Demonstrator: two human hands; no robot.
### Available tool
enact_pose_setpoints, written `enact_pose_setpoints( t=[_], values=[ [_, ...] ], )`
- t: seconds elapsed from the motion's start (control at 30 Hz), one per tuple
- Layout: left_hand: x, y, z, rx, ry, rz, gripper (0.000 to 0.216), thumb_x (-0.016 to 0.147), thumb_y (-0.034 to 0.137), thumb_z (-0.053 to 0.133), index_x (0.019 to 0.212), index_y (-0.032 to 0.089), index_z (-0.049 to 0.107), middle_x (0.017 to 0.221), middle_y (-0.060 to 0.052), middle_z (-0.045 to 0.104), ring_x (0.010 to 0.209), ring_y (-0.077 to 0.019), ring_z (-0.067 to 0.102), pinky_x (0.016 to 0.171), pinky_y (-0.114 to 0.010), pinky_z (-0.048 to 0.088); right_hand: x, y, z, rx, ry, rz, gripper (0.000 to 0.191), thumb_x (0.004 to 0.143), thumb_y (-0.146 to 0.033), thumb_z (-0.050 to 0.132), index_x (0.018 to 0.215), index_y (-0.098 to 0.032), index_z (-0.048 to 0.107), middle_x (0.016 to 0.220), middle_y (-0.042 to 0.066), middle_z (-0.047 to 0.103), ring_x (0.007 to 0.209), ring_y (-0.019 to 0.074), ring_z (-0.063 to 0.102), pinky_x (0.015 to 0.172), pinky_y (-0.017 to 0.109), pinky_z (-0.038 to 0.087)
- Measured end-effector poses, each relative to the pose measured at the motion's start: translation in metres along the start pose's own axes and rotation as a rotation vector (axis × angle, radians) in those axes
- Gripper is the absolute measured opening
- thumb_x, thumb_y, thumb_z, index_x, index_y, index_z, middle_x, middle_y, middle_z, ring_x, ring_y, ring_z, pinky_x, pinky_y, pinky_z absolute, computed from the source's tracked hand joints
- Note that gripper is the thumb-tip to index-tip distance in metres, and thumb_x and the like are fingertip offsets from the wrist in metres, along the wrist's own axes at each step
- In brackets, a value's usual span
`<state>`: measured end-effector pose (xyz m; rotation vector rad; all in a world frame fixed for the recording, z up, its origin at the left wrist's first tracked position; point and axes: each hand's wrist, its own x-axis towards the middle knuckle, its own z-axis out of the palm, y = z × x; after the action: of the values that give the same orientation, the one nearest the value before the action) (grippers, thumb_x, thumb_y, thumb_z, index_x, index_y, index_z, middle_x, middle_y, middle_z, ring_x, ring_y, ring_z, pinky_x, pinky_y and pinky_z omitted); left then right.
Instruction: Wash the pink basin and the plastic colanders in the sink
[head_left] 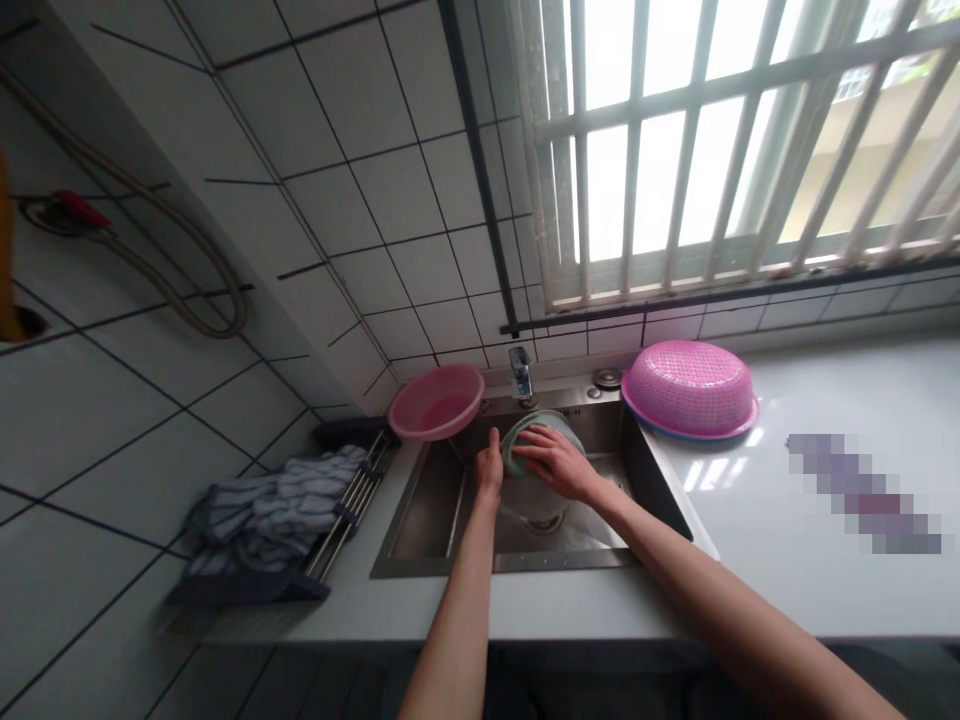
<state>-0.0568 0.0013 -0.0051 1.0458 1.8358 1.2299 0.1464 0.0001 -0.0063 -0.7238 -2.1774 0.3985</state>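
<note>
Over the steel sink (442,562), a pale green round bowl (559,420) is held tilted in both hands. My left hand (490,465) grips its left edge, the thumb pointing up. From the right, my right hand (559,460) reaches across the bowl with its fingers bent over the rim; its palm side is hidden. Behind the bowl stands a chrome faucet (520,372). The drain (544,522) shows in the sink floor below the hands.
A pink basin (437,402) sits at the sink's back left corner. To the right, a pink colander (690,385) lies upside down on a blue-rimmed piece. Striped cloth (289,500) hangs by a metal rack (349,515) on the left. A barred window (720,150) is behind the counter (825,400).
</note>
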Motion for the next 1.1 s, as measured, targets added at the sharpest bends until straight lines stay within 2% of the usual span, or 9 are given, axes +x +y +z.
enact_pose_setpoints(
  t=[0.17, 0.37, 0.47, 0.6, 0.7, 0.77, 0.87, 0.97, 1.1],
  values=[
    [-0.005, -0.003, 0.004, -0.025, -0.002, 0.021, 0.077, 0.074, 0.097, 0.051, 0.063, 0.021, 0.06, 0.052, -0.001, 0.054, 0.052, -0.017, 0.052, 0.052, -0.029, 0.036, -0.009, 0.04, -0.006, 0.099, 0.155, 0.334, 0.041, 0.104, -0.029, 0.054, 0.142, -0.026, 0.071, 0.151, 0.012, 0.064, 0.141, 0.0289, 0.06, 0.119, 0.051, 0.049],
    [-0.009, 0.0, 0.007, -0.098, -0.036, 0.102, 0.083, 0.063, 0.102, 0.056, 0.066, 0.018, 0.062, 0.053, 0.003, 0.048, 0.054, -0.013, 0.042, 0.052, -0.027, 0.03, -0.002, -0.001, 0.006, -0.039, 0.025, 0.021, 0.045, 0.098, -0.014, 0.059, 0.137, -0.032, 0.074, 0.152, 0.006, 0.063, 0.15, 0.0299, 0.049, 0.128, 0.058, 0.035],
    [-0.009, 0.0, 0.005, -0.111, -0.031, 0.094, 0.082, 0.065, 0.1, 0.057, 0.066, 0.018, 0.063, 0.054, 0.003, 0.048, 0.054, -0.013, 0.042, 0.052, -0.027, 0.029, 0.002, -0.01, 0.005, -0.021, 0.024, -0.014, 0.039, 0.1, -0.019, 0.062, 0.134, -0.032, 0.075, 0.148, 0.006, 0.066, 0.148, 0.0286, 0.051, 0.127, 0.056, 0.038],
    [-0.008, -0.002, 0.006, -0.084, -0.022, 0.13, 0.078, 0.068, 0.098, 0.058, 0.058, 0.02, 0.056, 0.051, 0.002, 0.046, 0.053, -0.0134, 0.043, 0.053, -0.027, 0.028, -0.003, 0.019, -0.007, 0.06, 0.209, 0.264, 0.032, 0.103, -0.032, 0.06, 0.131, -0.028, 0.077, 0.146, 0.009, 0.067, 0.138, 0.0279, 0.061, 0.12, 0.051, 0.049],
    [-0.008, -0.003, 0.008, -0.051, -0.048, 0.136, 0.08, 0.067, 0.1, 0.056, 0.056, 0.021, 0.054, 0.049, 0.002, 0.046, 0.051, -0.0134, 0.043, 0.053, -0.027, 0.028, -0.009, 0.036, -0.009, 0.043, 0.267, 0.411, 0.033, 0.103, -0.029, 0.058, 0.13, -0.024, 0.076, 0.14, 0.011, 0.071, 0.135, 0.029, 0.065, 0.118, 0.051, 0.051],
    [-0.007, -0.003, 0.009, -0.042, -0.053, 0.149, 0.081, 0.066, 0.1, 0.056, 0.057, 0.02, 0.056, 0.049, 0.002, 0.046, 0.052, -0.0135, 0.043, 0.053, -0.027, 0.029, -0.01, 0.03, -0.002, 0.007, 0.252, 0.364, 0.035, 0.101, -0.021, 0.055, 0.13, -0.023, 0.076, 0.143, 0.012, 0.069, 0.14, 0.0285, 0.061, 0.12, 0.05, 0.048],
    [-0.005, -0.003, 0.009, -0.058, -0.048, 0.205, 0.082, 0.066, 0.1, 0.057, 0.06, 0.018, 0.063, 0.053, 0.002, 0.049, 0.057, -0.0141, 0.043, 0.055, -0.027, 0.03, -0.005, 0.003, 0.013, -0.014, 0.157, 0.124, 0.041, 0.1, -0.012, 0.052, 0.132, -0.023, 0.074, 0.152, 0.01, 0.063, 0.147, 0.0254, 0.054, 0.126, 0.049, 0.042],
    [-0.004, -0.003, 0.008, -0.055, -0.049, 0.256, 0.083, 0.067, 0.099, 0.057, 0.063, 0.017, 0.065, 0.058, 0.001, 0.051, 0.063, -0.0151, 0.044, 0.058, -0.027, 0.031, 0.002, -0.019, 0.02, -0.012, 0.058, -0.068, 0.039, 0.1, -0.011, 0.054, 0.128, -0.025, 0.077, 0.144, 0.008, 0.069, 0.148, 0.0233, 0.053, 0.129, 0.049, 0.037],
    [-0.005, -0.004, 0.008, -0.013, -0.036, 0.226, 0.081, 0.07, 0.098, 0.055, 0.063, 0.018, 0.065, 0.055, 0.002, 0.047, 0.061, -0.0147, 0.042, 0.057, -0.027, 0.028, 0.002, -0.003, 0.005, 0.027, 0.142, 0.088, 0.034, 0.103, -0.022, 0.057, 0.129, -0.026, 0.077, 0.147, 0.008, 0.067, 0.142, 0.0257, 0.058, 0.123, 0.048, 0.045]
  ],
)
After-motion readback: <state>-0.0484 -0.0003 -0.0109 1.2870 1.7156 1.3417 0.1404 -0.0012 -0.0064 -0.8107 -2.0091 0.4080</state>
